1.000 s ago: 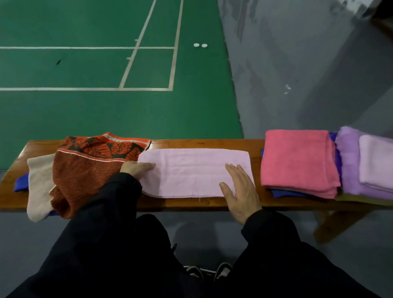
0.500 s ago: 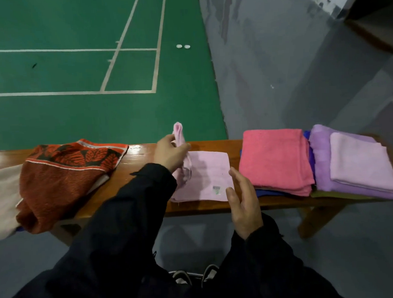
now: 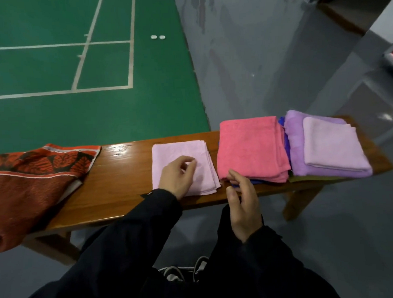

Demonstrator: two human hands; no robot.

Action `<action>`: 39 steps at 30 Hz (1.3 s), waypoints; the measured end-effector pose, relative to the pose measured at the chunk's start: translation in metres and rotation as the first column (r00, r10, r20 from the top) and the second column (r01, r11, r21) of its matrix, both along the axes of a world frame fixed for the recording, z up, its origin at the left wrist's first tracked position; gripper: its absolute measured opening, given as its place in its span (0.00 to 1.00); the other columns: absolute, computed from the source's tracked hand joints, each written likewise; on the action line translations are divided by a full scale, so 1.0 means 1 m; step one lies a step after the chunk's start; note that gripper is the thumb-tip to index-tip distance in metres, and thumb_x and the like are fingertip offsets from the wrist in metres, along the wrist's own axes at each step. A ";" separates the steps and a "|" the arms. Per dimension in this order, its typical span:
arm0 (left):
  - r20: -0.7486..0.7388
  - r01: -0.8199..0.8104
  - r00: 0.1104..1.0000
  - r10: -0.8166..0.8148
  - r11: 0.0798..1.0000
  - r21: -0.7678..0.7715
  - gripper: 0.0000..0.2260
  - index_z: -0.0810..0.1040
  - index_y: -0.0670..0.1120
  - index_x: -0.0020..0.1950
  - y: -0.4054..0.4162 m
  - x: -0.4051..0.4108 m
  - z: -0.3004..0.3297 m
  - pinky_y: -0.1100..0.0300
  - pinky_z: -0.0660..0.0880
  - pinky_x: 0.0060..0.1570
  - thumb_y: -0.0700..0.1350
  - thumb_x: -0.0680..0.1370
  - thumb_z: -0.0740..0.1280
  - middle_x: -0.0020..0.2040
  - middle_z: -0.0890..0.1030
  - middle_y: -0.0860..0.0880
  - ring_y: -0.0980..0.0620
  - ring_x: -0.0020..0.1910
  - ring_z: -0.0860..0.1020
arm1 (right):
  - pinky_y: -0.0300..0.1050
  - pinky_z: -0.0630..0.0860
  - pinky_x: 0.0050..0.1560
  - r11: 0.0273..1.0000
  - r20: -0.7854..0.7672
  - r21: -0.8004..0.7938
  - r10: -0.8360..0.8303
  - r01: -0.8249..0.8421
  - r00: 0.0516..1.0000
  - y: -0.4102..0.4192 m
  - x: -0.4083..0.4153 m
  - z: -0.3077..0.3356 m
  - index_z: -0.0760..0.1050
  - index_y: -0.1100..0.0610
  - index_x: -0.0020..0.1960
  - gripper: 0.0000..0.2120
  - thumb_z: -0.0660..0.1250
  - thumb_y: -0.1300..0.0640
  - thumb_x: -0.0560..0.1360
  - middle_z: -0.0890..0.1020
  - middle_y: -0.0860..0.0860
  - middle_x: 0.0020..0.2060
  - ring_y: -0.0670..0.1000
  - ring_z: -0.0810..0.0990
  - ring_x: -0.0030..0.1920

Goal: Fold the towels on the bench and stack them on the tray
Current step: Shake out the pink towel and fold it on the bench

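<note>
Two hands: both in black sleeves, low in the centre of the frame.
Left hand: over the near half of the pale pink towel, fingers loosely curled, holding nothing; whether it touches the cloth cannot be told.
Right hand: at the bench's near edge, fingers relaxed and slightly bent, empty, fingertips by the coral towel's near left corner.
Pale pink towel: folded square, flat on the bench, centre of frame.
Coral towel: folded, just right of the pink one, atop a blue cloth.
Purple stack: folded towels, far right.
Red patterned towel: unfolded, left edge, drooping over the bench.
Tray: cannot be made out.
</note>
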State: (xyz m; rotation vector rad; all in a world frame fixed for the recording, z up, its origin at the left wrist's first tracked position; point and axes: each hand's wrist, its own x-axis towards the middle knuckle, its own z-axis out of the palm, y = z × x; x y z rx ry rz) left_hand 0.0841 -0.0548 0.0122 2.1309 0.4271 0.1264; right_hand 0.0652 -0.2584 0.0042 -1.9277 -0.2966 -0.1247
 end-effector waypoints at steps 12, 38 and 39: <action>-0.479 -0.592 0.793 0.376 0.663 -0.458 0.36 0.68 0.38 0.72 0.058 0.000 -0.010 0.42 0.78 0.60 0.46 0.69 0.80 0.64 0.78 0.42 0.40 0.58 0.79 | 0.51 0.79 0.55 0.995 0.028 -0.055 0.087 -0.086 0.996 0.047 -0.007 -0.001 0.76 0.49 0.67 0.18 0.59 0.44 0.82 0.81 0.43 0.56 0.45 0.80 0.58; 0.150 0.180 0.980 -0.131 0.270 -0.946 0.23 0.75 0.41 0.71 -0.052 0.008 0.169 0.47 0.82 0.51 0.37 0.75 0.72 0.60 0.81 0.38 0.40 0.56 0.82 | 0.60 0.76 0.55 0.605 -0.585 0.764 0.501 0.226 0.637 -0.012 0.049 0.093 0.82 0.62 0.64 0.21 0.64 0.47 0.82 0.83 0.64 0.59 0.66 0.82 0.53; 0.128 0.152 0.986 -0.103 0.269 -0.951 0.22 0.75 0.41 0.70 -0.051 0.012 0.162 0.48 0.82 0.50 0.37 0.76 0.71 0.60 0.82 0.38 0.40 0.57 0.82 | 0.63 0.75 0.62 0.629 -0.589 0.744 0.455 0.228 0.668 -0.018 0.059 0.095 0.78 0.64 0.68 0.21 0.67 0.51 0.81 0.82 0.65 0.62 0.67 0.81 0.59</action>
